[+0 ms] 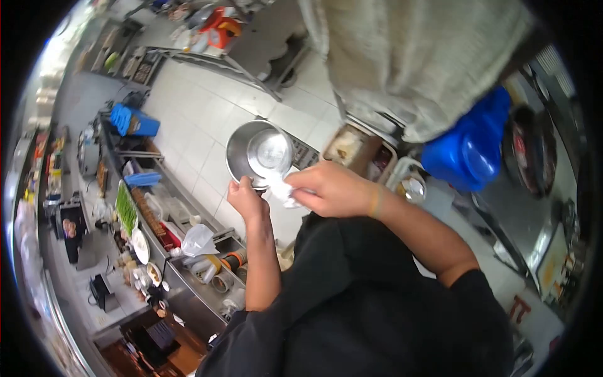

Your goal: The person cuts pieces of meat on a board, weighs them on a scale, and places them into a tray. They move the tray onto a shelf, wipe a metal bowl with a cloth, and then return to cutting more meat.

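Observation:
A shiny metal pot point(238, 154) is held out in front of my body, its open mouth tipped toward me so that the bottom shows inside. My left hand point(247, 200) is closed at the pot's near side, wrapped round what looks like its dark handle, mostly hidden by the fingers. In my right hand point(336, 187) a crumpled white cloth point(281, 188) is pinched, and it touches or hangs just over the near rim of the pot. A yellowish band circles the right wrist.
On the left runs a long counter with green stalks point(125, 207), a white plate point(140, 245) and containers. Blue bins point(134, 120) stand beyond. To the right are a hanging beige cloth point(421, 56), a blue tub point(468, 151) and food trays point(347, 147). White floor tiles point(188, 103) lie below.

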Demonstrator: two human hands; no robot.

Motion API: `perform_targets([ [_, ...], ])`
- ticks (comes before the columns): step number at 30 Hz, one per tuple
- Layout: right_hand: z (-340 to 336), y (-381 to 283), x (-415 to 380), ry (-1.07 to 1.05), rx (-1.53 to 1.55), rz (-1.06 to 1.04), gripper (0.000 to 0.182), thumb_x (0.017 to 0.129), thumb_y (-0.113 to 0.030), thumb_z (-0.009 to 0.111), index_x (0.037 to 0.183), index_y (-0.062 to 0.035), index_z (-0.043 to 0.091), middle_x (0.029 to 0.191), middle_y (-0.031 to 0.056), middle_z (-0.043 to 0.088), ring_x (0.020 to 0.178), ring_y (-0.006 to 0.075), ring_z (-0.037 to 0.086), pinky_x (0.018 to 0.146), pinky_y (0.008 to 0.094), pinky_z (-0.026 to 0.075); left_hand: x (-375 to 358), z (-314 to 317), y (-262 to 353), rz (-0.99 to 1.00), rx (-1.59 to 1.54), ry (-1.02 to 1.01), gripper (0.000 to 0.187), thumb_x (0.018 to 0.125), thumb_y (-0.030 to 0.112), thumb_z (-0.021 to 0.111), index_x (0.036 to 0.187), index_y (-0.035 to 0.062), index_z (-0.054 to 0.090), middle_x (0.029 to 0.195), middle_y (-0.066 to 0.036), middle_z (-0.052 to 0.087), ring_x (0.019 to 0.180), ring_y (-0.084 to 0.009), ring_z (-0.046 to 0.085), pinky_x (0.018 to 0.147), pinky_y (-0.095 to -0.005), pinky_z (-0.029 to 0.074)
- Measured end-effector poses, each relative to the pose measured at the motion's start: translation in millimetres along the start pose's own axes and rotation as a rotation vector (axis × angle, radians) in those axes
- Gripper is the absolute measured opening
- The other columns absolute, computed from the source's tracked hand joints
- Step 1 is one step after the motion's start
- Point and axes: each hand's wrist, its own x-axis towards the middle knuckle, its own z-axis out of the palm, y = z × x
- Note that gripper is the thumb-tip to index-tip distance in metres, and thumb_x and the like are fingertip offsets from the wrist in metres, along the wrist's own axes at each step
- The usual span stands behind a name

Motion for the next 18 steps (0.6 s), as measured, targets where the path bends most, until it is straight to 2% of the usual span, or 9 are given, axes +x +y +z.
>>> perform_targets([
  [3,11,-2,21,0.538,-0.238,-0.041,0.023,0.083,-0.006,0.068,0.106,-0.0017,0.069,0.083,0.0153,0.068,0.074,0.0341,0.067,0.067,0.0422,0.054,64,-31,0,-0.451,-0.440,-0.030,0.022,0.079,-0.004,0.057,0.069,0.0119,0.045,0.060,0.003,0.042,0.048,-0.0095,0.034,0.050,-0.0254,0.037],
  [6,41,23,59,0.473,-0.451,-0.323,0.030,0.078,-0.004,0.071,0.108,-0.0039,0.069,0.085,0.0098,0.065,0.073,0.0298,0.065,0.064,0.0395,0.054,94,-38,-8,-0.631,-0.615,-0.264,0.022,0.079,-0.003,0.057,0.069,0.0139,0.047,0.060,0.003,0.045,0.048,-0.0093,0.040,0.051,-0.0245,0.040],
  [8,67,44,99,0.429,-0.621,-0.438,0.028,0.083,-0.014,0.070,0.110,-0.0079,0.068,0.089,0.0041,0.062,0.079,0.0218,0.063,0.064,0.0333,0.054,41,28,63,-0.689,-0.424,0.011,0.024,0.079,-0.002,0.058,0.067,0.0155,0.045,0.059,0.004,0.044,0.047,-0.0089,0.040,0.051,-0.0248,0.040],
  [9,72,44,117,0.466,-0.655,-0.419,0.029,0.083,-0.013,0.069,0.111,-0.0083,0.068,0.088,0.0039,0.060,0.079,0.0218,0.063,0.064,0.0334,0.053,61,1,39,-0.678,-0.519,-0.209,0.013,0.086,0.002,0.056,0.077,0.0118,0.055,0.066,0.003,0.055,0.046,-0.0070,0.043,0.046,-0.0233,0.041],
  [12,76,45,180,0.590,-0.785,-0.324,0.030,0.083,-0.013,0.065,0.113,-0.0094,0.068,0.084,0.0036,0.056,0.076,0.0227,0.060,0.063,0.0331,0.053,126,-40,23,-0.656,-0.542,-0.443,0.017,0.086,0.002,0.058,0.076,0.0141,0.053,0.063,0.005,0.051,0.045,-0.0068,0.040,0.047,-0.0232,0.040],
  [13,69,34,205,0.567,-0.642,-0.240,0.032,0.076,-0.003,0.062,0.107,-0.0042,0.066,0.088,0.0095,0.060,0.080,0.0330,0.062,0.069,0.0404,0.054,147,-52,26,-0.599,-0.453,-0.493,0.022,0.084,-0.001,0.058,0.073,0.0157,0.049,0.061,0.006,0.047,0.045,-0.0066,0.037,0.047,-0.0239,0.038],
  [14,63,37,230,0.431,-0.556,-0.127,0.031,0.079,-0.003,0.060,0.110,-0.0030,0.066,0.091,0.0089,0.062,0.083,0.0312,0.063,0.071,0.0407,0.054,175,-68,22,-0.572,-0.361,-0.561,0.019,0.084,-0.001,0.058,0.075,0.0146,0.051,0.061,0.006,0.048,0.044,-0.0058,0.036,0.047,-0.0239,0.037],
  [16,55,49,281,0.159,-0.356,0.102,0.032,0.086,-0.004,0.054,0.115,-0.0005,0.067,0.097,0.0075,0.067,0.089,0.0276,0.066,0.076,0.0414,0.055,225,-89,36,-0.622,-0.339,-0.815,0.011,0.084,0.000,0.057,0.084,0.0098,0.060,0.068,0.002,0.057,0.050,-0.0094,0.048,0.055,-0.0280,0.048],
  [18,61,75,326,-0.087,-0.011,0.256,0.021,0.090,-0.008,0.051,0.103,-0.0028,0.066,0.087,0.0040,0.064,0.081,0.0194,0.060,0.070,0.0388,0.051,239,-79,71,-0.574,-0.253,-0.717,0.012,0.088,0.001,0.057,0.097,0.0056,0.064,0.079,-0.002,0.064,0.062,-0.0130,0.059,0.065,-0.0306,0.053],
])
